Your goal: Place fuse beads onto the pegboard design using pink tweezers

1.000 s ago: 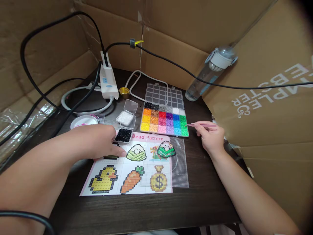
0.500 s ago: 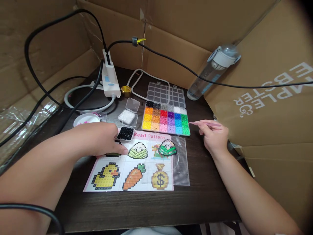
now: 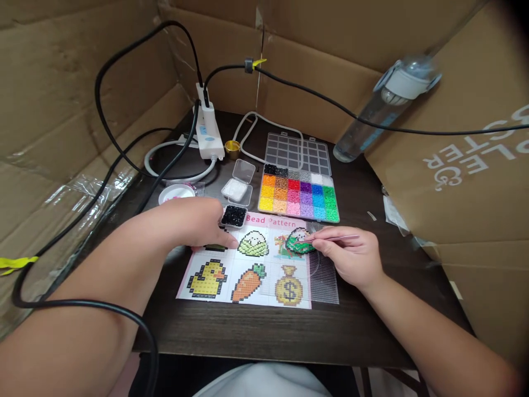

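My right hand (image 3: 351, 256) grips slim pink tweezers (image 3: 341, 238). The tips are at the green part of a rice-ball-shaped bead design (image 3: 300, 240), which lies on a clear pegboard (image 3: 326, 281). Over the upper left of the printed bead pattern sheet (image 3: 270, 300) rests my left hand (image 3: 209, 223), thumb stretched out flat beside the printed rice ball. Its other fingers are largely hidden, near a small clear box of black beads (image 3: 234, 216). Behind the sheet, a sorting case (image 3: 300, 193) of coloured beads stands with its lid open.
A clear box with white beads (image 3: 235, 189), a white dish with pink beads (image 3: 177, 193) and a gold cup (image 3: 232, 149) stand at the back left. Nearby are a power strip (image 3: 210, 135) and black cables (image 3: 99, 99). A water bottle (image 3: 384, 116) leans against cardboard walls (image 3: 314, 88).
My right hand has moved left with the tweezers, from beside the sorting case to the bead design. My left hand stays on the sheet. The view has shifted, so everything sits farther right.
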`<state>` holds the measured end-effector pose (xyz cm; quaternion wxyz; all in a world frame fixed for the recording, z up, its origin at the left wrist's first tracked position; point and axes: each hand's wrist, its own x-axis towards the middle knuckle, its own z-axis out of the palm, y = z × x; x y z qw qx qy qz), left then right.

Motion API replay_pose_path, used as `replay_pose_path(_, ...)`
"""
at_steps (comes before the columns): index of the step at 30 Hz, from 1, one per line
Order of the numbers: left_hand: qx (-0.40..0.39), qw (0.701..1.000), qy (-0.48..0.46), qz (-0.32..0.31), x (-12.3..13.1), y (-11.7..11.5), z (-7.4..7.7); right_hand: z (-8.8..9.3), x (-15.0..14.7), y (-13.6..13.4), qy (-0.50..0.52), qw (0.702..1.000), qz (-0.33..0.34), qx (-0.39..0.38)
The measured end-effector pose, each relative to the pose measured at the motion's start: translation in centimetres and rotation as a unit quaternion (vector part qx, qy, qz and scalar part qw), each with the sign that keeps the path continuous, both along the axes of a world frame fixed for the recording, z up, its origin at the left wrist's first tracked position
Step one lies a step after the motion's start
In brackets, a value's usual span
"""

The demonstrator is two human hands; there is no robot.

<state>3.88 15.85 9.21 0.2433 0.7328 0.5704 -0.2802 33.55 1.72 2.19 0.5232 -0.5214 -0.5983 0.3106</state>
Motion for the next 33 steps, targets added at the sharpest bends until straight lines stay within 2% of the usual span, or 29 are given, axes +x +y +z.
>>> replay_pose_path(7,-0.011,1.000,0.004,0.003,0.0,0.2,-0.1,-0.3,0.4,0.1,-0.013,1.000,0.009,-0.024)
replay_pose_path(12,-0.014,1.000,0.007,-0.004,0.1,0.2,0.0,-0.8,0.6,0.0,-0.011,0.996,0.089,0.002)
replay_pose_path(15,-0.008,1.000,0.004,-0.003,-0.1,0.3,-0.4,-1.2,0.9,0.1,-0.022,0.994,0.110,0.006)
replay_pose_path(21,-0.009,1.000,0.003,-0.016,-0.6,0.6,-1.1,-1.0,1.2,0.0,-0.037,0.993,0.112,0.002)
replay_pose_path(26,-0.008,1.000,0.009,0.005,0.0,0.3,-0.4,-0.9,0.9,0.1,-0.031,0.994,0.106,0.007)
replay_pose_path(33,-0.013,1.000,0.026,-0.004,0.5,0.0,0.1,-1.0,0.6,0.1,-0.024,0.996,0.089,-0.003)
